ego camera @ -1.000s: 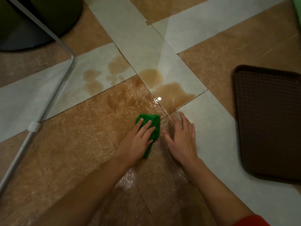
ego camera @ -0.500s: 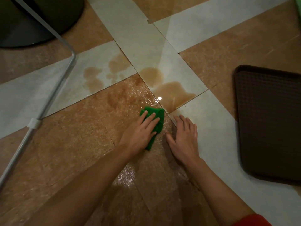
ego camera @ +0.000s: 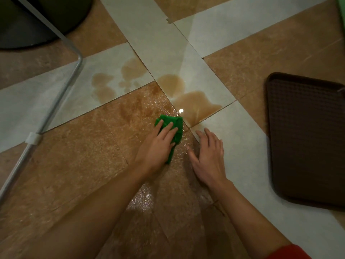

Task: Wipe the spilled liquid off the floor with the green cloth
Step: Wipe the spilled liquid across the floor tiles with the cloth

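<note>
Left grip [ego camera: 158,146], a bare hand, presses down on the one green cloth [ego camera: 173,122] with its fingers straight and laid across it. No finger curls around the fabric. Right grip [ego camera: 209,157], the other bare hand, lies flat on the floor [ego camera: 74,174] just beside the cloth, fingers spread and holding nothing.

The cloth is bright green, bunched and crumpled. It is partly hidden under the left palm, with a narrow tail showing on the thumb side. It sits on a brown tile beside a tile joint, at the near edge of the spilled liquid [ego camera: 196,101].

The spill is brown. One large two-lobed puddle lies on the pale tile beyond the cloth. A cluster of smaller patches [ego camera: 104,86] marks the pale tile to the left. A wet sheen covers the brown tile between them.

One dark brown tray [ego camera: 306,139] lies on the floor at the right. One bent metal tube [ego camera: 56,103] crosses the left side. One dark round base [ego camera: 37,21] sits at top left. One red sleeve [ego camera: 287,253] edge shows at bottom right.
</note>
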A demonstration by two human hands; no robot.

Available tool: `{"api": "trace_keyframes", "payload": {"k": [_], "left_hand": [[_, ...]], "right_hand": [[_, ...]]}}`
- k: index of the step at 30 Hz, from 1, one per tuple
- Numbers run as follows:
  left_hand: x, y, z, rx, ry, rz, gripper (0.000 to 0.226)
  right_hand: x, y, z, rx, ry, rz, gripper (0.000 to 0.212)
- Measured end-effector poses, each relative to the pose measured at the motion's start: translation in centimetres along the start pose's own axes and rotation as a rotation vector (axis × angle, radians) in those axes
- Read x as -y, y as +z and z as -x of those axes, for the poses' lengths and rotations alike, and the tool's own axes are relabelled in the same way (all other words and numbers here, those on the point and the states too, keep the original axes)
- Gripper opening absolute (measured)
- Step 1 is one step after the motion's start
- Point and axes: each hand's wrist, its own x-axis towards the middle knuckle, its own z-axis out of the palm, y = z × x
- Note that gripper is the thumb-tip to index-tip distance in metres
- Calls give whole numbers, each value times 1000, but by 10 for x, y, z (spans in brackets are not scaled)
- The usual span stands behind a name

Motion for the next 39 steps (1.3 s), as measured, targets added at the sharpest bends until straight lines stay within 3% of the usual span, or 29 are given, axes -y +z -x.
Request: {"api": "trace_keyframes", "payload": {"k": [2, 7, 11, 15, 17, 20, 23, 28, 32, 34, 37, 39], "left_hand": [[-16, 5, 1, -42, -39, 8, 50], [-3, 15, 23, 22, 136, -19, 45], [24, -4, 19, -65, 22, -89, 46], [15, 1, 18, -121, -180, 60, 47], [11, 9, 30, -60, -81, 92, 43], [36, 10, 47, -45, 90, -74, 44], [59, -7, 44, -182, -12, -222, 40], [40, 2, 27, -239, -351, 114, 47], [52, 5, 41, -164, -62, 49, 47], [70, 1, 46, -162, 1, -6, 49], [80, -6, 43, -215, -87, 38, 49], [74, -6, 31, -255, -236, 103, 49]], "right_hand": [[4, 1, 0, 8, -14, -6, 59], [17, 4, -4, 10, -71, -9, 58], [25, 5, -3, 45, -86, -22, 60], [30, 6, -4, 59, -115, -9, 58], [37, 8, -7, 63, -101, -35, 58], [49, 12, -9, 57, -108, -73, 59], [56, 18, -8, 77, -138, -72, 57], [66, 24, -10, 91, -189, -55, 57], [69, 26, -13, 104, -178, -47, 57], [70, 28, -12, 107, -165, -40, 57], [71, 30, -11, 108, -174, -37, 58], [70, 31, -12, 111, -178, -20, 58]]}}
